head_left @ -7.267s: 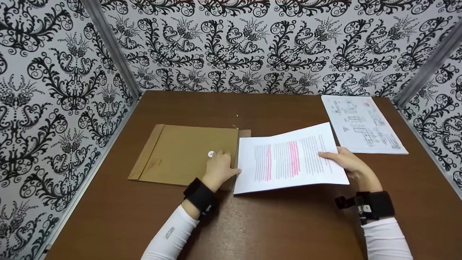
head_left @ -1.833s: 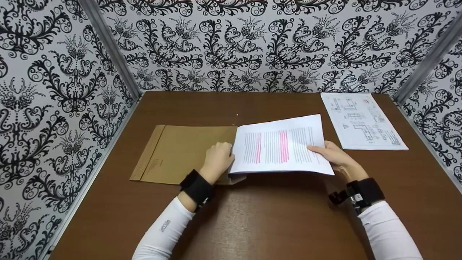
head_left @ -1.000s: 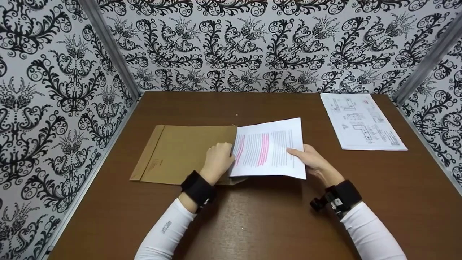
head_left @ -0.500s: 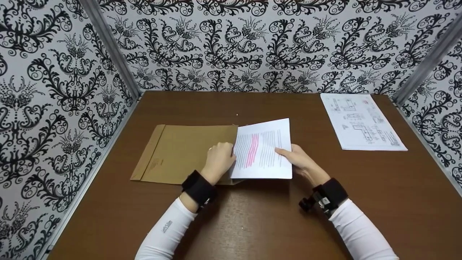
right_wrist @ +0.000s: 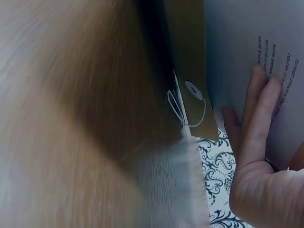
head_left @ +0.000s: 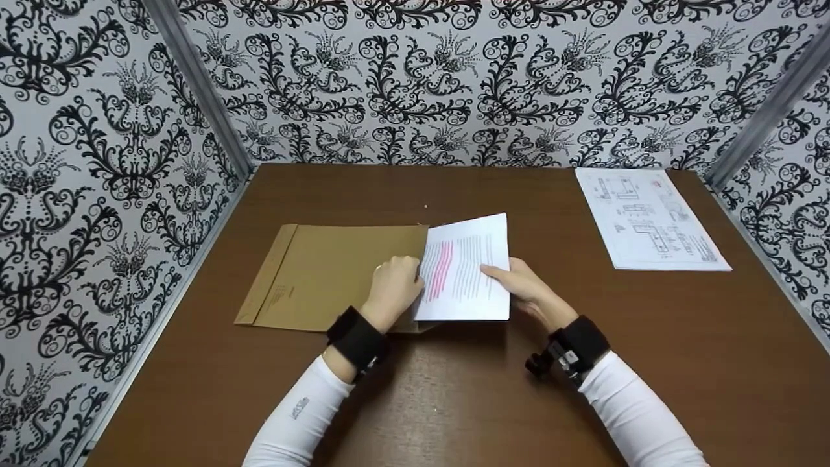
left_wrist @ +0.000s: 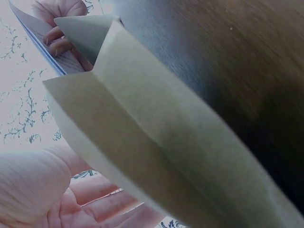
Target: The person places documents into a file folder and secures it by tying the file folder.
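A brown paper envelope (head_left: pixel 324 272) lies on the table, its mouth facing right. My left hand (head_left: pixel 393 292) grips the upper edge of that mouth, fingers curled. The left wrist view shows the envelope's folded side (left_wrist: pixel 156 123) gaping. A stack of printed sheets (head_left: pixel 463 266) with pink highlighting is partly inside the envelope; its left part is hidden. My right hand (head_left: pixel 525 288) pinches the stack's right end, thumb on top and fingers beneath, as the right wrist view shows fingers (right_wrist: pixel 259 118) against the printed underside. Below the sheets, the flap (right_wrist: pixel 190 52) carries a white string-tie button (right_wrist: pixel 193 89).
Another stack of papers with technical drawings (head_left: pixel 652 220) lies at the table's back right. Patterned walls (head_left: pixel 415 84) border the brown tabletop (head_left: pixel 454 402) at the back and sides.
My right hand has moved left, sliding the sheets deeper into the envelope. Since the earliest frame, my left hand has gone from resting on the envelope to gripping its mouth.
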### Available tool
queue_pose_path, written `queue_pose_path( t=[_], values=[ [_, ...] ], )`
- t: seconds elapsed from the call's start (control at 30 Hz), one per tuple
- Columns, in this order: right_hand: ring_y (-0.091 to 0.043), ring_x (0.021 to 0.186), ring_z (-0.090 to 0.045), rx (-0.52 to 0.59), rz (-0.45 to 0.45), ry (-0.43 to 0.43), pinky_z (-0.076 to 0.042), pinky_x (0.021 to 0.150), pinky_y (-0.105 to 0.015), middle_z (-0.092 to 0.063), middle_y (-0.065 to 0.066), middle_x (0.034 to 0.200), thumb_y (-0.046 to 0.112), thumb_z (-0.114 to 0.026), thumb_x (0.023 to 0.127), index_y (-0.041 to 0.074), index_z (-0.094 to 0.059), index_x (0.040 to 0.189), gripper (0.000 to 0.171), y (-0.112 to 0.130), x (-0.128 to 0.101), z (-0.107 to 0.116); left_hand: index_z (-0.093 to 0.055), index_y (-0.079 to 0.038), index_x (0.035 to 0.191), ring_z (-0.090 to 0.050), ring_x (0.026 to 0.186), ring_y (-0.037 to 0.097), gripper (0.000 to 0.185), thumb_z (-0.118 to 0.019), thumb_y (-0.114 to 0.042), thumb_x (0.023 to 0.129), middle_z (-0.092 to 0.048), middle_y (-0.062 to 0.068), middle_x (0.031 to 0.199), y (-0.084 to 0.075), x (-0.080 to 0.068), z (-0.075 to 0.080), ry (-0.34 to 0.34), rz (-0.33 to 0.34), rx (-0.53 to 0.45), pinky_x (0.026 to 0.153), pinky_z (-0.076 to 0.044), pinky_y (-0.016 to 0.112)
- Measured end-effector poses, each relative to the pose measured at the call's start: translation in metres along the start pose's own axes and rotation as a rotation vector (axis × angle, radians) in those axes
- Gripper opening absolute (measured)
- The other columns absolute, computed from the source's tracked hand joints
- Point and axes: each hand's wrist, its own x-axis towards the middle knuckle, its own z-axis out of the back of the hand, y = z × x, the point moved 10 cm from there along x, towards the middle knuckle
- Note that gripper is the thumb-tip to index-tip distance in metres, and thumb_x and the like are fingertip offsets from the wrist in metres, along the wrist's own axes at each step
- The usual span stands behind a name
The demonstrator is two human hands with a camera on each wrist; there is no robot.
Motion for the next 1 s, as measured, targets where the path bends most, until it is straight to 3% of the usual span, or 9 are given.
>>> queue_pose_path(
  t=[0.73, 1.0],
  values=[
    [-0.011, 0.088, -0.076, 0.004, 0.009, 0.004, -0.062, 0.075, -0.026, -0.076, -0.006, 0.107, 0.012, -0.047, 0.107, -0.010, -0.047, 0.145, 0.044, 0.001, 0.016, -0.020, -0.068, 0.000, 0.075, -0.074, 0.076, 0.041, 0.015, -0.071, -0.008, 0.088, -0.076, 0.020, 0.084, -0.001, 0.001, 0.001, -0.010, -0.008, -0.019, 0.066, -0.058, 0.054],
    [-0.008, 0.080, -0.075, -0.091, 0.010, -0.004, -0.061, 0.069, -0.023, -0.077, -0.011, 0.108, 0.015, -0.049, 0.106, -0.010, -0.050, 0.143, 0.045, 0.003, 0.022, -0.023, -0.068, -0.001, 0.075, -0.074, 0.073, 0.039, 0.014, -0.072, -0.008, 0.086, -0.076, 0.019, 0.081, -0.004, -0.001, 0.004, -0.033, -0.013, 0.005, 0.063, -0.058, 0.052]
  ],
)
